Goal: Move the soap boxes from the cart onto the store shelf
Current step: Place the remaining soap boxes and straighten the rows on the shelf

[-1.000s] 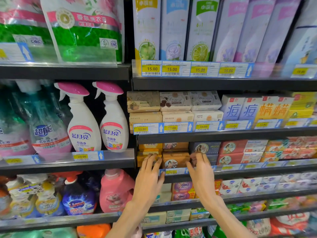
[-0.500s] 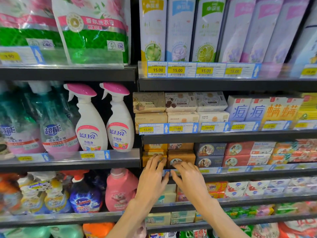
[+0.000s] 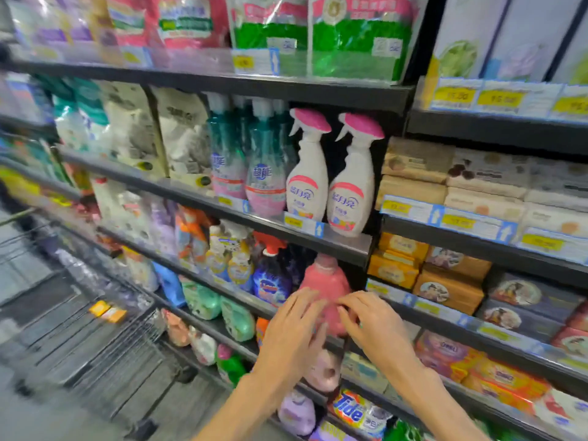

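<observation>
I am standing in a store aisle, looking down along dark metal shelves whose front edges are carrying clear strips with yellow price tags. The whole view is smeared, so small print is not readable.

My left hand and right hand are hanging in front of the shelving, close together, fingers loosely spread and a little curled, holding nothing. Behind them a rounded pink bottle is standing on a lower shelf.

The soap boxes are sitting stacked on the shelf to my right: flat cardboard bricks, tan and orange ones beside darker grey ones with oval pictures. Above them paler beige boxes are lying in two layers.

To the left, two white spray bottles with pink trigger heads are standing side by side, next to teal-necked clear bottles. Glossy green and red refill pouches are leaning along the top shelf.

At lower left the wire cart is showing its grey mesh basket, with a small orange-yellow item lying in it; I cannot tell what it is.
</observation>
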`<action>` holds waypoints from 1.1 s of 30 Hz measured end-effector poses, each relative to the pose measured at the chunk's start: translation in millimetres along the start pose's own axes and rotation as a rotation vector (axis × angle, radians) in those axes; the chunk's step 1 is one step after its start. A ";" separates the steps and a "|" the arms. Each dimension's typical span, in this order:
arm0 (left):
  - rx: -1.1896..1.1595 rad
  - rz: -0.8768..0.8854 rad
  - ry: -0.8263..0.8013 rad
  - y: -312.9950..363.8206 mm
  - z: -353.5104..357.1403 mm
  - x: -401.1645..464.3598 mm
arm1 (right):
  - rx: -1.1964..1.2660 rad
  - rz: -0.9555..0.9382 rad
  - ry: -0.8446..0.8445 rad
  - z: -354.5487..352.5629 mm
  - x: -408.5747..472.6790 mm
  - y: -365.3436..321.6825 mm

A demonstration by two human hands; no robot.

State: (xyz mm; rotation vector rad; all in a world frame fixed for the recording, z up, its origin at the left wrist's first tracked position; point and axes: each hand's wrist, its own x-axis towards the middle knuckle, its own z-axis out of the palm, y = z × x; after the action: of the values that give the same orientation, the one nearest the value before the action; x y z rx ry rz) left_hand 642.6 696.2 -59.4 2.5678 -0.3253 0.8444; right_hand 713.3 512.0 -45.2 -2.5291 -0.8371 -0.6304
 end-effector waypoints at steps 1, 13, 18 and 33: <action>0.041 -0.054 0.022 -9.6 -13.2 -17.2 | 0.024 -0.055 -0.039 9.1 2.7 -11.4; 0.482 -0.598 0.091 -91.5 -197.0 -225.5 | 0.278 -0.523 -0.343 88.3 26.0 -239.9; 0.628 -0.739 0.103 -143.2 -262.4 -287.0 | 0.288 -0.718 -0.371 123.0 42.7 -351.7; 0.681 -0.952 0.033 -335.3 -429.0 -387.7 | 0.378 -0.881 -0.424 257.9 109.6 -634.4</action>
State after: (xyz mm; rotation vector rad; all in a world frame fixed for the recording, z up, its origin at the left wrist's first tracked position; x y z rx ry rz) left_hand 232.3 1223.1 -87.2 2.7501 1.2999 0.6574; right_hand 465.0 1159.5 -53.6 -1.8838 -2.0363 -0.1205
